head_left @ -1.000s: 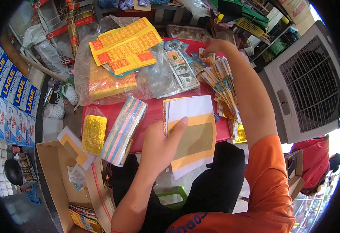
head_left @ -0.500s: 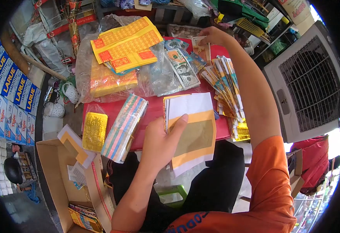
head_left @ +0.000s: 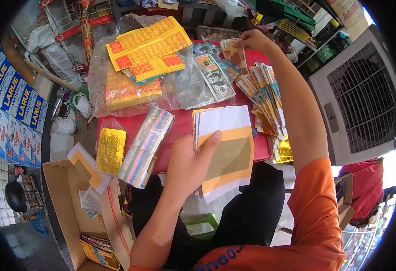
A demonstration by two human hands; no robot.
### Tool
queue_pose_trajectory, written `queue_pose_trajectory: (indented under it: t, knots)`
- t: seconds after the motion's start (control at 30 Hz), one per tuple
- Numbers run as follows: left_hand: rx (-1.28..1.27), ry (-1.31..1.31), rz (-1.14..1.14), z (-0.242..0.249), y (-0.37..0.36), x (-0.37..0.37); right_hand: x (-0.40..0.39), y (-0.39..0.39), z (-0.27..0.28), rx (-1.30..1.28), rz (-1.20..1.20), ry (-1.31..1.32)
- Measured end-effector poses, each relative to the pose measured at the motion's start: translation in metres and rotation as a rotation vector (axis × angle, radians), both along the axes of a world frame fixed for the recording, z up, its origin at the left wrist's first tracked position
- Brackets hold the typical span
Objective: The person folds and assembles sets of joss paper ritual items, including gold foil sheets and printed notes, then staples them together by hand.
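Observation:
My left hand (head_left: 191,158) grips a stack of white and orange papers (head_left: 227,153) over the front edge of the red table (head_left: 180,128), thumb on top. At the table's far side my right hand (head_left: 254,41) pinches the top of brownish printed notes (head_left: 235,54). Left of these notes lie dollar-like notes (head_left: 215,77) in clear plastic. Fanned bundles of paper notes (head_left: 263,97) are below my right forearm. Yellow and red printed papers (head_left: 153,49) rest on a plastic bag at the back left. A striped wrapped bundle (head_left: 146,147) lies beside a gold block (head_left: 111,151).
An open cardboard box (head_left: 62,194) with papers stands at the lower left. Blue beer cartons (head_left: 15,108) are stacked at far left. A grey air cooler (head_left: 356,95) stands on the right. A green stool (head_left: 202,226) shows between the legs.
My right hand has shifted slightly right, and the brownish notes at its fingertips look more spread. My left hand still holds the paper stack, almost unmoved.

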State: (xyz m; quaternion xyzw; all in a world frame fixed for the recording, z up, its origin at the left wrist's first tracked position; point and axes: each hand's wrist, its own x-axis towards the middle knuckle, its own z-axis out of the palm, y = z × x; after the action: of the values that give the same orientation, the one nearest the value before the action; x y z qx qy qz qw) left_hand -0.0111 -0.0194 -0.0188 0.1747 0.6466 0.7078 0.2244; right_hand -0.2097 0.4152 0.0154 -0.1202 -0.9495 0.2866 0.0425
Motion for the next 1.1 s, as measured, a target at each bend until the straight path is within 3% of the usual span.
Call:
queue_pose_trajectory:
  t: [0.1,0.2,0.5,0.57,0.7,0.87,1.1]
  knots:
    - [0.029,-0.005,0.017,0.000,0.002,0.001,0.008,-0.005,0.004,-0.074,0.004,0.010]
    - [0.006,0.000,0.010,0.000,0.002,0.001,0.012,-0.008,0.004,0.045,-0.075,0.044]
    - [0.035,0.009,0.018,-0.003,0.004,0.001,0.018,0.003,0.004,0.210,0.041,-0.207]
    - [0.033,0.000,0.012,-0.005,0.004,0.000,0.024,0.000,0.002,0.218,-0.017,-0.010]
    - [0.034,-0.011,0.002,-0.006,0.004,0.000,0.024,0.004,0.006,0.226,-0.075,-0.010]
    - [0.045,-0.037,-0.003,-0.002,0.003,0.000,0.025,0.012,0.012,-0.028,0.006,-0.018]
    - [0.041,-0.015,0.012,-0.003,0.004,0.000,0.032,0.019,0.010,0.093,0.013,0.045]
